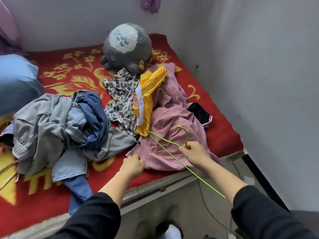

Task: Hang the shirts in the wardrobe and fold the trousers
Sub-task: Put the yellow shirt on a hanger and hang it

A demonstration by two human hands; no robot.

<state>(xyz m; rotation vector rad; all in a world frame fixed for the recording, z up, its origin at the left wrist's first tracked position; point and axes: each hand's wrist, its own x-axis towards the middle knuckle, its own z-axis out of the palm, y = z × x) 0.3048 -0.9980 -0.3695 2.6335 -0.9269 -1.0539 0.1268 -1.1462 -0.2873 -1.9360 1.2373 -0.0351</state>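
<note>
**Bed, clothes heap, 1 hanger in hand**

1. Right hand (193,152): fingers curled round the neck of the hanger (168,150), just below its hook. Black sleeve to the forearm.
2. Hanger: green wire, held over the pink shirt (172,121). The hook points up and away. 1 shoulder tip lies near the yellow top (148,94); the other runs back past the right forearm, out over the floor (186,195).
3. Left hand (133,165): fingers curled, gripping the near hem of the pink shirt at its left corner. Black sleeve to the forearm.
4. Pink shirt: crumpled on the right side of the bed (69,71), its near edge at the mattress edge.
5. Yellow top: white trim, lying across the far part of the pink shirt.
6. Patterned top (120,94): black and cream, just left of the yellow top, touching it.
7. Black garment (200,112): striped trim, beside the pink shirt on its right, partly under it.
8. Left heap: grey top (43,118), pale jeans (76,118) and a dark blue garment (93,107), tangled together. 1 denim leg hangs towards the near bed edge.
9. Plush toy (127,47): grey, white patch on top, at the far end against the wall.
10. Bed cover: red with yellow flowers.
11. Pillow (15,80): blue, far left.
</note>
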